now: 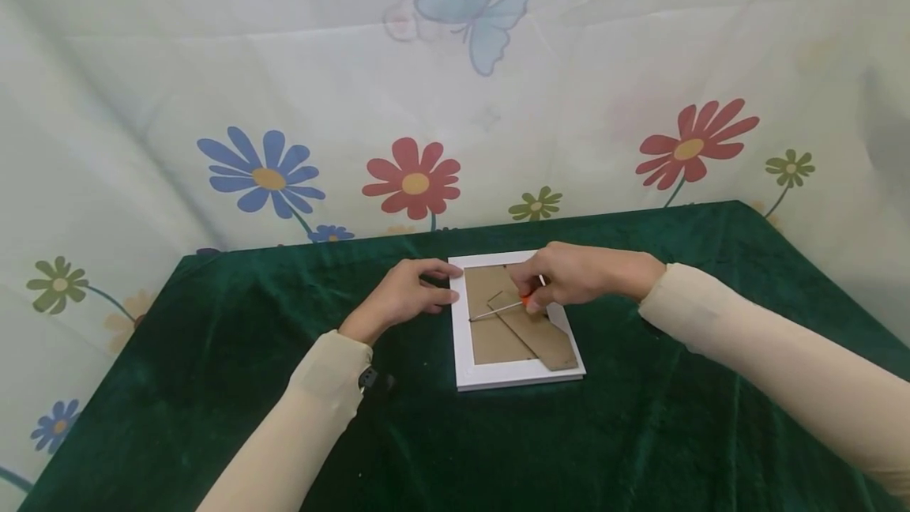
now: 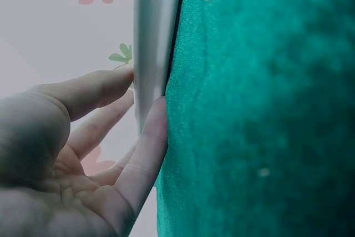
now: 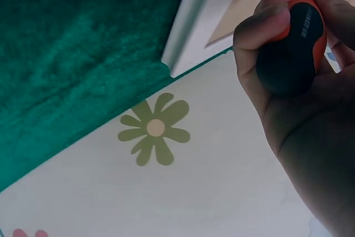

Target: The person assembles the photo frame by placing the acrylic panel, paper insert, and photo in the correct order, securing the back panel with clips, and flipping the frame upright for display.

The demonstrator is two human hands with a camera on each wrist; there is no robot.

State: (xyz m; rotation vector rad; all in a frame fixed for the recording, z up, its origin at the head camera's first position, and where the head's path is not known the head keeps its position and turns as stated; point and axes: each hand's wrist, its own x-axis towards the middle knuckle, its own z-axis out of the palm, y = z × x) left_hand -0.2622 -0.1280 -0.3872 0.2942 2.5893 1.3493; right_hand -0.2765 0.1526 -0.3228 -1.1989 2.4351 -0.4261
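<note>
A white picture frame (image 1: 465,354) lies back side up on the green cloth, showing its brown backing board (image 1: 496,344). The board's easel leg (image 1: 553,342) slants toward the lower right corner. My left hand (image 1: 408,289) holds the frame's left edge; in the left wrist view, its thumb and fingers touch the white side (image 2: 150,43). My right hand (image 1: 579,273) grips a screwdriver with an orange and black handle (image 3: 294,48), above the frame's right half. Its thin metal shaft (image 1: 501,310) reaches left, the tip at the board's left edge. Fingers partly hide the handle in the head view.
Dark green velvet cloth (image 1: 661,425) covers the table around the frame. A pale curtain (image 1: 569,101) printed with flowers and a butterfly hangs behind the table's far edge. A small black object (image 1: 367,378) is at the left sleeve's cuff.
</note>
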